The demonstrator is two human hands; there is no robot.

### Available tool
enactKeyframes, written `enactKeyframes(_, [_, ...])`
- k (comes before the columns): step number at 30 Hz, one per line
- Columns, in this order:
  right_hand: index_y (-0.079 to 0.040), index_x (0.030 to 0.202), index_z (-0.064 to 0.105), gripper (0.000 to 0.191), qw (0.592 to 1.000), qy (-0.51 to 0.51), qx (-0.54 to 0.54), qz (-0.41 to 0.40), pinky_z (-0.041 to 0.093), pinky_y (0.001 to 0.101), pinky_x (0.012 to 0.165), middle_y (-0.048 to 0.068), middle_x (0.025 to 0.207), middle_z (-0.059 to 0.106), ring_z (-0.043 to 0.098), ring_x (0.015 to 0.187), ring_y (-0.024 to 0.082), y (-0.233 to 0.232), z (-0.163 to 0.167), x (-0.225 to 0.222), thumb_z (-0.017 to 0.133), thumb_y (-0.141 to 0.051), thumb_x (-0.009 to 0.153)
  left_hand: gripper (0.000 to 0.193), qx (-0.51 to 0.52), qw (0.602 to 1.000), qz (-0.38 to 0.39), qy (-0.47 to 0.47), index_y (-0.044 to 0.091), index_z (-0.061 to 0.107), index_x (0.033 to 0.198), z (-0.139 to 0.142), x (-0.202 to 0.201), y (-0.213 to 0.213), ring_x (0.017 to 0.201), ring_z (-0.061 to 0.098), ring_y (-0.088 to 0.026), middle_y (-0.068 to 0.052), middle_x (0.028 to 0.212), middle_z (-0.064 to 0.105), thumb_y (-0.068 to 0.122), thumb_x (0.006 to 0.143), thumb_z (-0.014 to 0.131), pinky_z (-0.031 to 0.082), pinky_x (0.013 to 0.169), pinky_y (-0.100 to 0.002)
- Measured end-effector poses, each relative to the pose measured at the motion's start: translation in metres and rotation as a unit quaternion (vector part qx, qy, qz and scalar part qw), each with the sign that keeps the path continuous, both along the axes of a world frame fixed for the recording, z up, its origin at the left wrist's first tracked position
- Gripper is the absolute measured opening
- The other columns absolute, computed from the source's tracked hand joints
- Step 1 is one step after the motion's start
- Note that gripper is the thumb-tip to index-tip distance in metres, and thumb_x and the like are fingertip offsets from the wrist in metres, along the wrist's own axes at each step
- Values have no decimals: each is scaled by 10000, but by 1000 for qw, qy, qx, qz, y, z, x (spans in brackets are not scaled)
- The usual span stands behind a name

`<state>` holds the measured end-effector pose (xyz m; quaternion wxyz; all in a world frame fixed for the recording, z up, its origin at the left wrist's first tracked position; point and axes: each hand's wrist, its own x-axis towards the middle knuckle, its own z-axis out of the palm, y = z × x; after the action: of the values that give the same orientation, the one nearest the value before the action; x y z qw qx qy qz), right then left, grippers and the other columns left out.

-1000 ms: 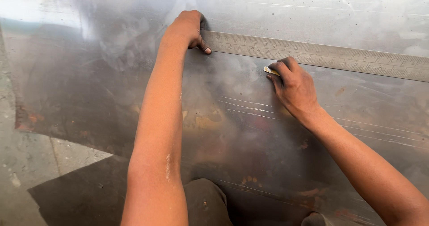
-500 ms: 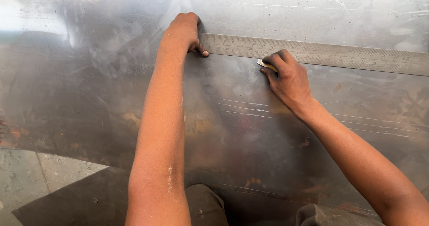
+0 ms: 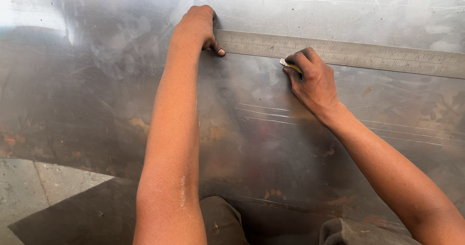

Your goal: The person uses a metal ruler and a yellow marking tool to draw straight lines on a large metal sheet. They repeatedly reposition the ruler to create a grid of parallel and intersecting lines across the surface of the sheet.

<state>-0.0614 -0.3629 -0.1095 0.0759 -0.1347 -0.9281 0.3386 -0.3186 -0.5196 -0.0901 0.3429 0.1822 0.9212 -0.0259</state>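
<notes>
Steel rule (image 3: 348, 53), long, flat, graduated: lay across a large metal sheet (image 3: 97, 90), running from under the left hand out past the right hand and off the right edge of view.

Left hand (image 3: 199, 26): pressed down on the near end of the rule, fingers curled over its far edge, thumb tip against the near edge. It was closed on nothing; it only pinned the rule flat. Against the view half a second earlier this hand and the rule's end kept the same place on the sheet.

Right hand (image 3: 312, 78): closed around a small marking tool (image 3: 288, 65), yellowish with a pale tip, most of it hidden in the fist, so its kind could not be told. The tip stood against the near edge of the rule, a little to the right of the left thumb. Compared with one second earlier, the right hand had crept leftward along the rule towards the left hand, by a small amount. Judged from this, a line was being drawn along the rule's edge, the stroke nearing the pinned end.

Sheet, below the right hand: several fine parallel scratches, and rusty brown patches nearer the person.

Beyond the sheet's near edge, below the left forearm: grey concrete floor (image 3: 29, 196) and the person's knees in dark cloth (image 3: 223, 223).
</notes>
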Motion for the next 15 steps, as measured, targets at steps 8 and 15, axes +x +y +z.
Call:
enactKeyframes(8, [-21,1013,732,123,997,-55,48,29,574,389,683,116,1025,663,712,817,282,3,0,-9,743,-143,1005,786,-5,1000,-12,12,67,683,1093,2,-2,2,1057,703,-305,-112,1079,738,374,450,1014,594,873,-440])
enactKeyframes(15, [-136,909,819,194,815,-484,-68,312,597,405,806,106,900,786,742,855,244,-11,29,-7,854,-250,757,822,5,1000,-10,-16,42,672,1144,0,0,-5,1084,696,-323,-136,1129,729,316,461,1040,595,905,-430])
